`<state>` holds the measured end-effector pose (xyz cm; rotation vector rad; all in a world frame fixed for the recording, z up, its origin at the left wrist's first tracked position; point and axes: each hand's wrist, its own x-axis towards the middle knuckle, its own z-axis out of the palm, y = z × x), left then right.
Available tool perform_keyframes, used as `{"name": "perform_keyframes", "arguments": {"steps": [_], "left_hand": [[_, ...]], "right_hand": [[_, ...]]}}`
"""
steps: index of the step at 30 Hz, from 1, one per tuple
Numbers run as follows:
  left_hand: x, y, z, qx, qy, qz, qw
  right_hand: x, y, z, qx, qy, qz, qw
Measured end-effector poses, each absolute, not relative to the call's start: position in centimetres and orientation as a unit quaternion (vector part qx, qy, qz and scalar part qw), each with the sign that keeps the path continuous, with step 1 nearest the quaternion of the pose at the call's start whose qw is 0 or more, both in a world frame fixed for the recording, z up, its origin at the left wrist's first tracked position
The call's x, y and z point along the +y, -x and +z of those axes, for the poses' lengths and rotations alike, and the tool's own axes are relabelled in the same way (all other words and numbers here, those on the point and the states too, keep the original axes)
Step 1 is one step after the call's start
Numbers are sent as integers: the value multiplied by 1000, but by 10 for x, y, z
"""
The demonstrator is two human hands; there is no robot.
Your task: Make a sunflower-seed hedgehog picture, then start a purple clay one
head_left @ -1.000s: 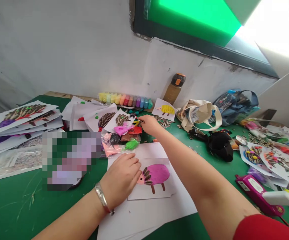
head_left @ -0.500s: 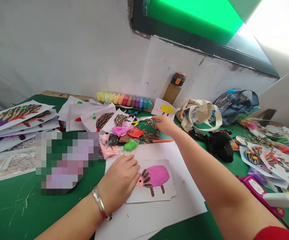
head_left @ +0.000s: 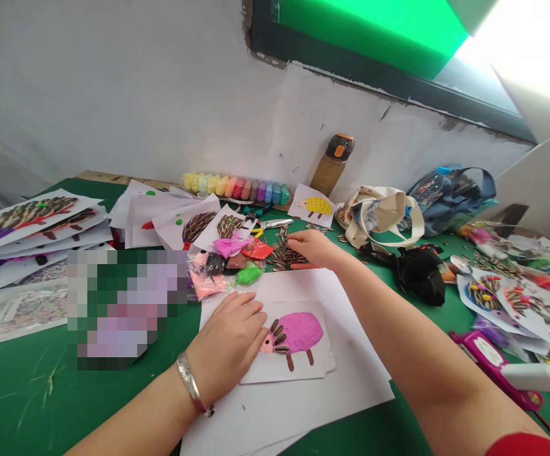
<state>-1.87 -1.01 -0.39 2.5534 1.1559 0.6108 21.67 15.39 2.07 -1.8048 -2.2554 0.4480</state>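
Fingers pressed together, the right hand [head_left: 312, 247] hung just right of the heaped black-and-white striped sunflower seeds [head_left: 279, 258] at upper centre.

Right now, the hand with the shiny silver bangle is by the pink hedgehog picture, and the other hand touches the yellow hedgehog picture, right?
No: the head view shows the right hand over the striped sunflower seeds, not touching the yellow hedgehog picture. The rest is right.

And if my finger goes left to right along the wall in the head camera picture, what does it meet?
Row of rainbow clay → tan water bottle → canvas tote bag → blue bag
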Motion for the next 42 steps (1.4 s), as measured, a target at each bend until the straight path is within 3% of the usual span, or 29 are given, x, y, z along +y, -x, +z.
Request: {"name": "perform_keyframes", "arguments": {"steps": [9,14,24,28,38,42], "left_hand": [[-10,20,-6,394,-885,222,113],[-10,19,-8,397,-882,223,122],[-8,18,-1,399,-888,183,136],[-8,18,1,396,-890,177,138],[-8,17,0,390,-894,194,106],[-7,17,2,384,-896,201,98]], "right_hand": [[178,-248,8,-695,682,132,187],[161,-220,0,-753,599,197,190],[90,-214,29,-762,504,350,208],[68,-230,34,-747,543,284,257],[31,-229,24,-837,539,81,45],[32,-233,26,-837,542,59,32]]}}
